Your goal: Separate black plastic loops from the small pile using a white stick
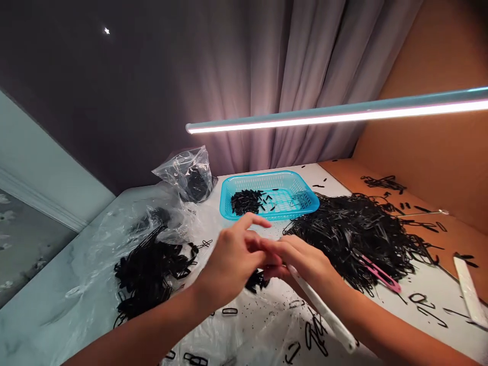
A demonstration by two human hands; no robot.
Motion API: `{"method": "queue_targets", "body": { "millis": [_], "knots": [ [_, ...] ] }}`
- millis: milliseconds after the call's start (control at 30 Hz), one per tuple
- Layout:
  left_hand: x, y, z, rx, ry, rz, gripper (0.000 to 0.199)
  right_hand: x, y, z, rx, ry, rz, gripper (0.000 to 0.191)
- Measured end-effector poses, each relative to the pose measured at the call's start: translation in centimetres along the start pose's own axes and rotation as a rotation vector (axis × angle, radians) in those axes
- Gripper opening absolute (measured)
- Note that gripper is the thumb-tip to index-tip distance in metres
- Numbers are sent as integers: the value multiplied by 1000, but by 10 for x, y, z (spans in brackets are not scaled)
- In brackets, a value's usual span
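Head view: forward and down over a worktop (335,184) under a plastic sheet (82,269), with a curtain (290,71) behind and a light tube (335,116) crossing above.
Board: an orange board (423,122) rises at the right edge of the worktop, with scattered black loops (381,183) on its lower part.
Right heap: a large heap of loops (354,236) lies right of the hands, with a pink tool (381,274) on its near edge.
Left heap: a smaller heap (150,272) lies on the sheet, left of the hands.
Basket: a blue basket (259,176) stands beyond the hands and holds a small pile of black pieces (244,201).
Bag: a clear bag (186,173) with dark contents sits left of the basket.
Left hand (232,259): nearer the black clump (257,280); its fingers (249,221) are half curled and blurred, and any hold cannot be told.
Right hand (301,259): reaches left, its fingers (276,246) meeting the left hand's; a white stick (324,310) runs from under it toward the lower right, and whether they grip it cannot be told.
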State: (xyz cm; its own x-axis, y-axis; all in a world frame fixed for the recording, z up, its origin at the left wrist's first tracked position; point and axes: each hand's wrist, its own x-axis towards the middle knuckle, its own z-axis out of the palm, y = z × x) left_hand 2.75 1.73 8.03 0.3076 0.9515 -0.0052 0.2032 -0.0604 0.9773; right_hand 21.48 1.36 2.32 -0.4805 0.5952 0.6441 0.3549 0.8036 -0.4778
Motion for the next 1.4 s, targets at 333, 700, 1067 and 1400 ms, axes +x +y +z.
{"method": "queue_targets", "body": {
  "millis": [333,700,1067,1400],
  "knots": [
    [9,-41,-1,686,-138,117,19,-48,48,-88,-635,81,126,40],
    [-20,-70,-11,604,-35,118,9,-10,-12,-68,-117,426,108,59],
    [-34,-62,-7,-617,-16,-341,18,-15,-10,24,372,203,130,25],
    [-37,-67,-3,-674,55,-394,16,-20,-6,35,298,116,18,15]
  ]
}}
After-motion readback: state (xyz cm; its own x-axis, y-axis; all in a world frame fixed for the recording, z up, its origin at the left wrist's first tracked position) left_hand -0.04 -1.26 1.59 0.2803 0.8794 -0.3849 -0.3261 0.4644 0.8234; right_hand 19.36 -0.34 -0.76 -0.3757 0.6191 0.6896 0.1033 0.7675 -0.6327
